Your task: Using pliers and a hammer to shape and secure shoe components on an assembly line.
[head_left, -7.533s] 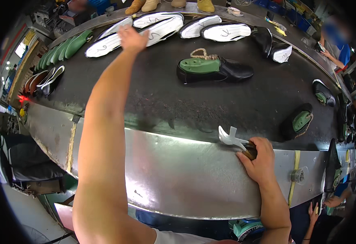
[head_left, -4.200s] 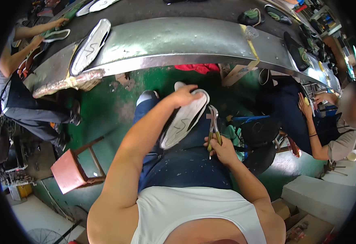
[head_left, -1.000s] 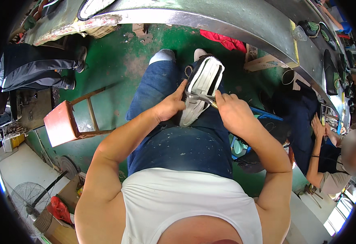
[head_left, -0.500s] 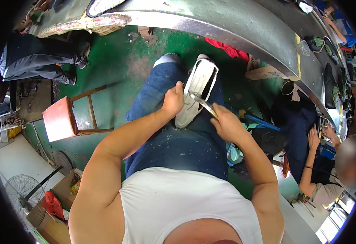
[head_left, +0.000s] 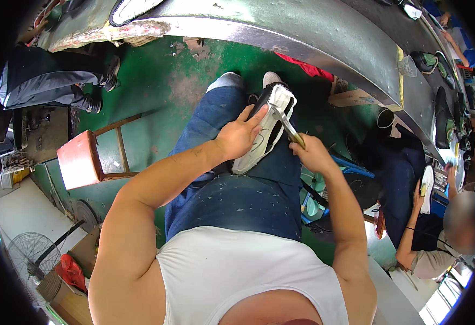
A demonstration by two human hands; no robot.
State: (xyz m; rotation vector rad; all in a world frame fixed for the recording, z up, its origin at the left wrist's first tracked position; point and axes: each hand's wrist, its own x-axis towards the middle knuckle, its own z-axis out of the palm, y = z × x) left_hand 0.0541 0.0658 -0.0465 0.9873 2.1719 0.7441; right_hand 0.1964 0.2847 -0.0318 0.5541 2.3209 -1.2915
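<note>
A shoe (head_left: pixel 259 142) rests bottom up across my thighs, its toe pointing away from me. Its underside is whitish, with a dark upper showing along the edges. My left hand (head_left: pixel 238 136) grips it from the left, with the fingers reaching over the rim. From the right, my right hand (head_left: pixel 312 154) is closed around the yellowish handles of metal pincers (head_left: pixel 287 124). The head of the pincers meets the upper's edge near the toe end; whether the jaws bite on it I cannot tell.
Ahead runs a metal-edged bench (head_left: pixel 302 40) with several shoes on its right part. A red-topped stool (head_left: pixel 79 160) stands left. A seated co-worker (head_left: pixel 438 244) at right holds a white-soled shoe (head_left: pixel 426 188). A wire fan (head_left: pixel 28 257) is lower left.
My left hand has shifted forward along the shoe. The pincers have moved from its middle toward the toe end, and the shoe has tilted, showing more dark upper. The co-worker's white-soled shoe has appeared.
</note>
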